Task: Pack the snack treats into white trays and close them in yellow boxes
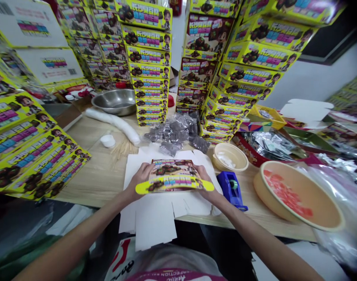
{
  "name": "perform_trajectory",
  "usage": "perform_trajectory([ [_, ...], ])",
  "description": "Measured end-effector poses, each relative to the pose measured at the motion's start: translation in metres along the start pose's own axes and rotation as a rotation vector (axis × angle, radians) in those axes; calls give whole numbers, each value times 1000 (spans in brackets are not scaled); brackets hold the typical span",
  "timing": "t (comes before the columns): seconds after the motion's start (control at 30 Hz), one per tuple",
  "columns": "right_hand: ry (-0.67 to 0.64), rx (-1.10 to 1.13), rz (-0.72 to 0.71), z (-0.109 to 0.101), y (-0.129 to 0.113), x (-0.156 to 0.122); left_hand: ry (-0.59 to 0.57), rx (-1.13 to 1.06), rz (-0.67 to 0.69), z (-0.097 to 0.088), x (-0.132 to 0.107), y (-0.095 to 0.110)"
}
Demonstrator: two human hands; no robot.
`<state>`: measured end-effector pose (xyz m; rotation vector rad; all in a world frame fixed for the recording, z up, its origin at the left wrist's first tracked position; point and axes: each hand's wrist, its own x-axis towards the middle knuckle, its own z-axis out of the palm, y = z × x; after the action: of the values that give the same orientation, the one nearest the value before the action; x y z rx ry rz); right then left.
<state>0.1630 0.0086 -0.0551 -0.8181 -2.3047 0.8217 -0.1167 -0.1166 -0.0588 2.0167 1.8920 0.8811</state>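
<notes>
A printed yellow cardboard box [174, 176] is held between both hands above a pile of flat white box blanks [155, 210] on the wooden table [102, 183]. My left hand [140, 177] grips the box's left end, fingers curled round its edge. My right hand [204, 180] grips the right end the same way. The box's yellow front flap faces me. Small grey plastic packets [175, 134] lie in a heap just beyond the box.
Tall stacks of finished yellow boxes [151, 62] stand behind and to the left [32, 152]. A blue tape dispenser [232, 189], a small beige bowl [229, 156], a large beige bowl with red pieces [295, 195] and a steel bowl [115, 101] stand around.
</notes>
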Motion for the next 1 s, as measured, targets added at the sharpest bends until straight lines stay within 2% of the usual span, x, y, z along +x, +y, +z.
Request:
perform_trajectory([
  [0.1,-60,-1,16,11,9,-12,-110,26,157,-1,-12,-10],
  [0.2,-64,63,-59,10,9,-14,-120,-70,186,-7,-9,-11],
  [0.3,-63,99,-127,-2,-1,-6,-46,-270,-23,-23,8,-1],
  [0.4,1,66,-12,-15,-9,10,-24,-525,-252,-37,28,13],
  [0.47,14,88,69,-19,-9,22,-15,-772,-279,-36,36,20],
  [0.53,-25,162,98,-19,-6,31,63,-981,-276,-27,40,24],
  [0.6,-69,255,124,-20,-3,36,181,-1071,-296,-15,41,25],
  [0.67,-93,359,157,-28,-3,38,249,-1105,-319,-7,41,24],
  [0.73,-46,399,166,-45,-10,41,258,-1127,-330,-3,41,23],
  [0.83,55,130,83,-80,-31,54,237,-1132,-343,-5,42,22],
  [0.87,32,-3,43,-91,-40,60,235,-1128,-345,-6,43,22],
  [0.93,-125,-171,-5,-106,-57,73,237,-1119,-345,-7,44,23],
  [1.0,-295,-142,31,-110,-68,83,242,-1115,-341,-7,44,25],
])
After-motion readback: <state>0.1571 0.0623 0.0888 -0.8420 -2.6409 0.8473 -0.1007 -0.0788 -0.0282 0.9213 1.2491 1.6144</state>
